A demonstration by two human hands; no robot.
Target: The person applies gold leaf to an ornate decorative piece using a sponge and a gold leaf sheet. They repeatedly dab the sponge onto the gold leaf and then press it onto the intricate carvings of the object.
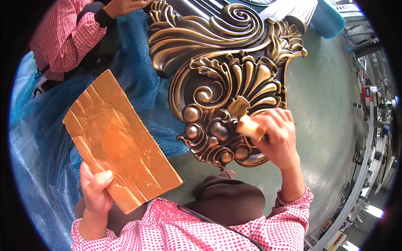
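A large carved ornament, dark with gold-bronze highlights on its scrolls, leaves and round knobs, fills the upper middle. My right hand is closed on a small pale sponge, which is at the ornament's lower part beside a cluster of knobs; whether it touches cannot be made out. My left hand grips the lower edge of a flat piece of cardboard, thumb on top. The cardboard is coated gold, with a smoother round patch of the colour near its middle.
Blue bubble wrap covers the floor at left and runs under the ornament. A co-worker in a checked sleeve sits at the upper left, a hand near the ornament. A blue roll stands at the upper right; shelves and equipment line the right.
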